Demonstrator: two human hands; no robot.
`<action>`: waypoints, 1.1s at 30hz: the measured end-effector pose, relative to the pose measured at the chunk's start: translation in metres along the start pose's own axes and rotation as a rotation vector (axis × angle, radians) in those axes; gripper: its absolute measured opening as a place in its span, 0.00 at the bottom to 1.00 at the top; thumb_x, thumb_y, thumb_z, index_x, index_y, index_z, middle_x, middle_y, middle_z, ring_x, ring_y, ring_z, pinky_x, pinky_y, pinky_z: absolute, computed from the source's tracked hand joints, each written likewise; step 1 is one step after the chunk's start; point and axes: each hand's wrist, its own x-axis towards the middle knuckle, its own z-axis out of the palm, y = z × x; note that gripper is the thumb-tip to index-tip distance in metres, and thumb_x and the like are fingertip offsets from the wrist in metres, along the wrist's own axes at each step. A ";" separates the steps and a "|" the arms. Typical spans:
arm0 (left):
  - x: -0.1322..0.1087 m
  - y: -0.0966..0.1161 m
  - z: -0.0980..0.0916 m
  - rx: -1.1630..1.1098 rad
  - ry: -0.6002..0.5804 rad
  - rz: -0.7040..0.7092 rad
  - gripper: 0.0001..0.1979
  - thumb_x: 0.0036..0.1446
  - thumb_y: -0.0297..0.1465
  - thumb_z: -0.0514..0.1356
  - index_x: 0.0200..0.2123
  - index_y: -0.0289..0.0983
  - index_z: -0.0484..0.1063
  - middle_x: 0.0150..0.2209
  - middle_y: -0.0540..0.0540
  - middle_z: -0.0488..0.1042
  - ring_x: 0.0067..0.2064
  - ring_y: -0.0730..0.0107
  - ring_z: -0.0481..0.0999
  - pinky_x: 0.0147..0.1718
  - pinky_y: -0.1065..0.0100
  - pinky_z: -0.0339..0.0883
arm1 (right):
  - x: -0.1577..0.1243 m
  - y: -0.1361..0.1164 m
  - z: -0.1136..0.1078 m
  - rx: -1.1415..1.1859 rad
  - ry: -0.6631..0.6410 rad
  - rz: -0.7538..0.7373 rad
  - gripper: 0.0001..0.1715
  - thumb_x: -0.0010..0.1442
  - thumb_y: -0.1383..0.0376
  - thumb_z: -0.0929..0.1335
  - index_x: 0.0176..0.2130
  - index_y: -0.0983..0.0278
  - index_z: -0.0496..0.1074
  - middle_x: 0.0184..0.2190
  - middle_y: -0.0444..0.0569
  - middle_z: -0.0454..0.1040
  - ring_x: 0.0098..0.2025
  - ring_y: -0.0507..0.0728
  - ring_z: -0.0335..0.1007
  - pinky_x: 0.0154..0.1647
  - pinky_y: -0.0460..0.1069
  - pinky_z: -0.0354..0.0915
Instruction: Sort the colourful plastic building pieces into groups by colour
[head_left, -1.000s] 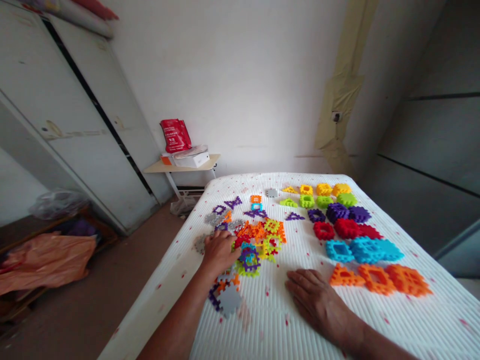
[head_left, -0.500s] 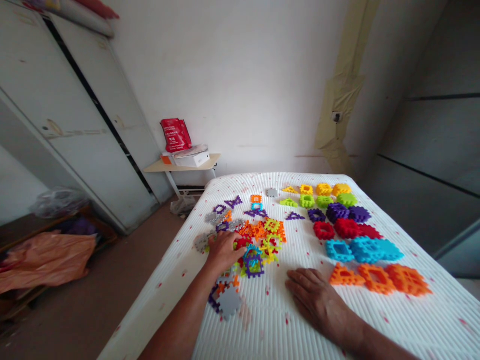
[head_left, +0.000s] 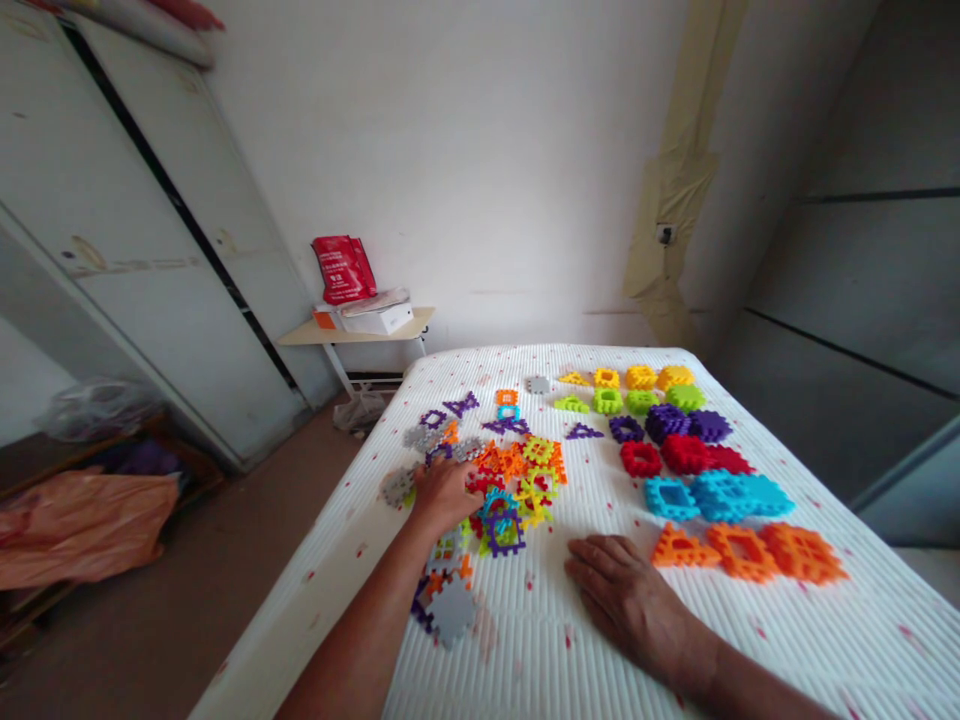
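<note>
My left hand [head_left: 442,492] rests on a mixed heap of plastic interlocking tiles [head_left: 517,480] on the white mattress [head_left: 540,660], fingers curled over pieces at the heap's left edge; what it grips is hidden. My right hand [head_left: 626,598] lies flat on the mattress, fingers spread, holding nothing, just left of the orange tiles [head_left: 750,550]. Sorted rows lie to the right: cyan tiles [head_left: 716,496], red tiles [head_left: 675,457], purple tiles [head_left: 671,426], green tiles [head_left: 626,402] and yellow tiles [head_left: 637,378]. A grey tile [head_left: 454,612] lies beside my left forearm.
A small side table [head_left: 356,332] with a white box and a red bag [head_left: 341,268] stands at the wall beyond the mattress. A grey wardrobe [head_left: 135,260] fills the left. Orange cloth [head_left: 82,520] lies on a low rack at far left. Brown floor runs along the mattress's left edge.
My left hand has slid slightly left and back over the heap's edge. My right hand stays flat in place. The view has shifted a little.
</note>
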 end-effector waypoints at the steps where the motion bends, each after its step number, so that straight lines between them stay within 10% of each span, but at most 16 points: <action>1: 0.000 0.000 0.000 -0.006 0.003 0.005 0.13 0.43 0.32 0.61 0.36 0.44 0.76 0.40 0.45 0.76 0.49 0.54 0.67 0.51 0.51 0.52 | 0.000 0.000 -0.001 0.003 0.000 -0.002 0.14 0.61 0.71 0.59 0.44 0.64 0.70 0.45 0.52 0.72 0.46 0.58 0.67 0.45 0.54 0.63; 20: 0.009 -0.011 -0.003 -0.492 0.052 0.043 0.10 0.35 0.21 0.58 0.26 0.36 0.73 0.22 0.53 0.68 0.27 0.73 0.66 0.30 0.72 0.59 | -0.001 0.001 0.002 0.009 0.014 0.005 0.15 0.62 0.71 0.59 0.44 0.64 0.70 0.46 0.53 0.72 0.46 0.59 0.66 0.46 0.55 0.63; 33: 0.008 0.003 -0.016 -1.076 0.148 -0.125 0.08 0.38 0.33 0.60 0.24 0.37 0.66 0.18 0.57 0.62 0.21 0.77 0.61 0.22 0.74 0.54 | 0.000 -0.001 0.000 0.024 0.019 0.007 0.15 0.62 0.71 0.58 0.44 0.64 0.70 0.45 0.52 0.73 0.46 0.58 0.67 0.45 0.55 0.63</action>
